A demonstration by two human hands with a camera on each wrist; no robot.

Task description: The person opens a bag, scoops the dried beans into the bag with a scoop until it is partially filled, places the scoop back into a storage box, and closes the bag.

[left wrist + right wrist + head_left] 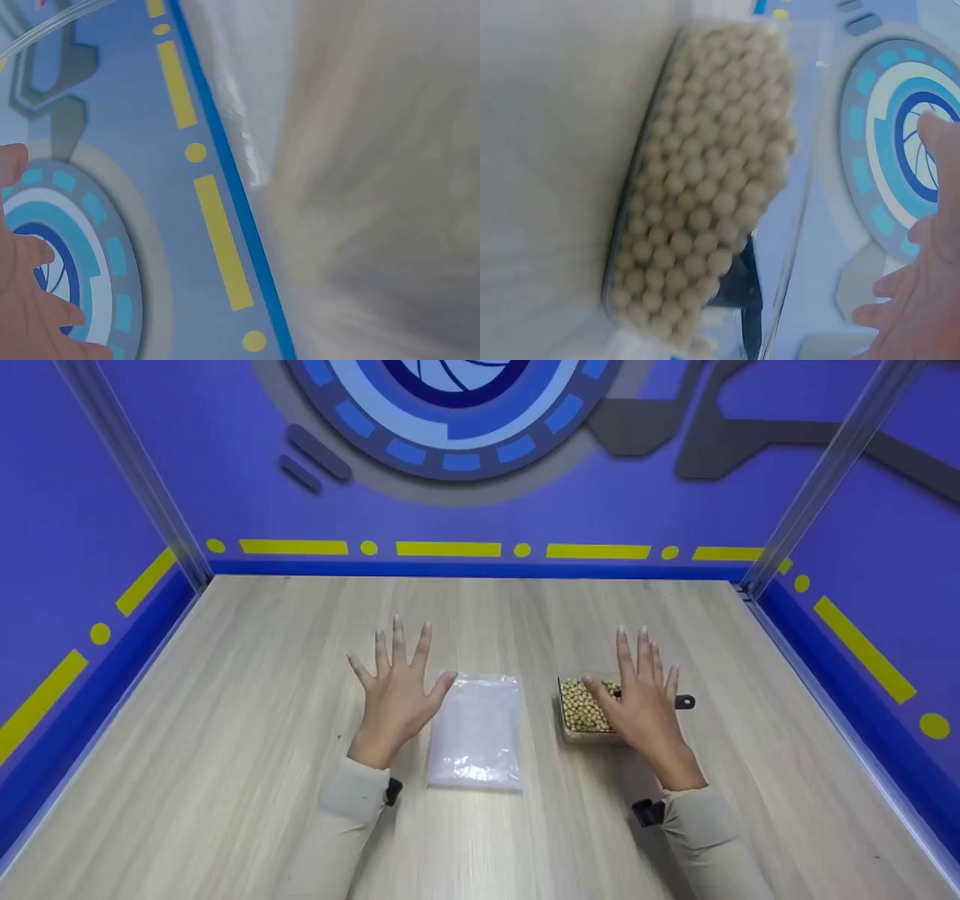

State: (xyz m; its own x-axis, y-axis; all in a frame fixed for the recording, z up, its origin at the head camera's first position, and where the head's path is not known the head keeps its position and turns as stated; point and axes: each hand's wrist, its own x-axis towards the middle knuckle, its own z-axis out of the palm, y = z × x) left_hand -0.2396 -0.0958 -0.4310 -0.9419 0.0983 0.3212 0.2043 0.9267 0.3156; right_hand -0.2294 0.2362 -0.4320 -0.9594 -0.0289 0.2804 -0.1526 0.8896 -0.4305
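With the left hand (397,697) and right hand (643,709) spread and empty, I'd pinch the likely light, slippery plastic packet (477,729) between them on the bench (247,697) by an edge, and grip the probably heavier bean-filled box (592,737) at right by its stiff walls.
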